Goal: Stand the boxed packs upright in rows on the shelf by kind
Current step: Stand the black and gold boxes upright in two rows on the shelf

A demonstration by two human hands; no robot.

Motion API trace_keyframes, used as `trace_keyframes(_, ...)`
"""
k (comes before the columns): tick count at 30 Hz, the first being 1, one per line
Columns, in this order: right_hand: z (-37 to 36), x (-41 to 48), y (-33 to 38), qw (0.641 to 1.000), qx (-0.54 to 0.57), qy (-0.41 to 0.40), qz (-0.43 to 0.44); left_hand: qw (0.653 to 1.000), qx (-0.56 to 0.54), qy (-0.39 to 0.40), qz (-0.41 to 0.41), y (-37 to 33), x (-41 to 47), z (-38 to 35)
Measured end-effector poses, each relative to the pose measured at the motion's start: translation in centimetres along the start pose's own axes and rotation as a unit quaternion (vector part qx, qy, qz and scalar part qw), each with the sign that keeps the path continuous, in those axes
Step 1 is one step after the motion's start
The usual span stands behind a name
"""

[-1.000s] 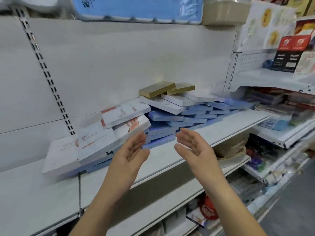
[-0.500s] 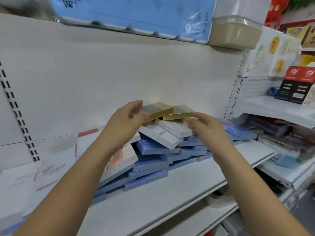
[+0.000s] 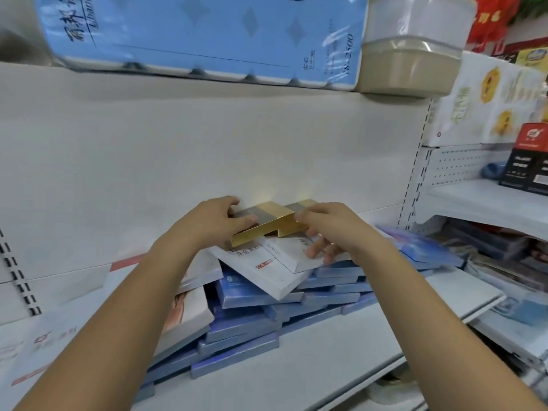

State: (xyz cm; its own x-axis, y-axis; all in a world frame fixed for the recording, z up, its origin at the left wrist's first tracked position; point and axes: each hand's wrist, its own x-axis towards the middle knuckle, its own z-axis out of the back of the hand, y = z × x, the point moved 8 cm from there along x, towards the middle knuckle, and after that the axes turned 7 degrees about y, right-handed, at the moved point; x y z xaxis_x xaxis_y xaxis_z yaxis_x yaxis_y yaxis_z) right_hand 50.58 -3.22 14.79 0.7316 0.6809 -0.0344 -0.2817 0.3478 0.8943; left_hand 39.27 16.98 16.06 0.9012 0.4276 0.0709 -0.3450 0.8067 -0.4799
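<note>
Two gold boxes lie on top of a messy heap of flat packs on the white shelf [image 3: 296, 363]. My left hand [image 3: 216, 222] grips the left gold box [image 3: 261, 225] at its left end. My right hand [image 3: 326, 229] holds the right gold box [image 3: 292, 209], whose right part it hides, with its fingers curled down onto a white box [image 3: 267, 265]. Beneath these lie several blue boxes [image 3: 237, 327] stacked flat. White boxes with a printed picture [image 3: 186, 310] lie flat at the left under my left forearm.
A blue pack of tissue rolls [image 3: 207, 34] and a beige container [image 3: 409, 54] sit on the shelf above. At the right a neighbouring shelf unit [image 3: 489, 203] carries black-red boxes [image 3: 527, 161] and mixed goods. The front strip of the white shelf is bare.
Both hands moved forward from open air in front of the shelf to the top of the heap and closed on the two gold boxes. The camera moved closer.
</note>
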Motion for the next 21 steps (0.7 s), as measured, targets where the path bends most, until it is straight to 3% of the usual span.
trace_keyframes(3,0.7,1.5,0.3,0.997,-0.071,-0.042,0.01,0.996,0.088,0.024,0.022,-0.7,0.5,-0.1)
trace_keyframes(5,1.1,1.9,0.3,0.993,-0.088,-0.071,0.026,0.995,0.087,0.038,0.02,-1.0,0.6,-0.5)
trace_keyframes(9,2.2,2.1,-0.1,0.988,-0.057,-0.134,0.059,0.998,-0.07,-0.009,0.001,-0.4,0.4,-0.5)
trace_keyframes(14,4.4,2.2,-0.1,0.972,-0.044,-0.212,0.094,0.961,-0.263,-0.082,0.002,1.1,-0.8,0.3)
trace_keyframes(18,5.5,3.2,-1.5,0.973,0.009,-0.222,0.07,0.945,-0.305,-0.117,0.007,1.0,-1.9,1.4)
trace_keyframes(21,6.3,4.0,-3.2,0.969,0.112,-0.213,0.047,0.935,-0.33,-0.129,0.009,0.8,-2.6,1.9)
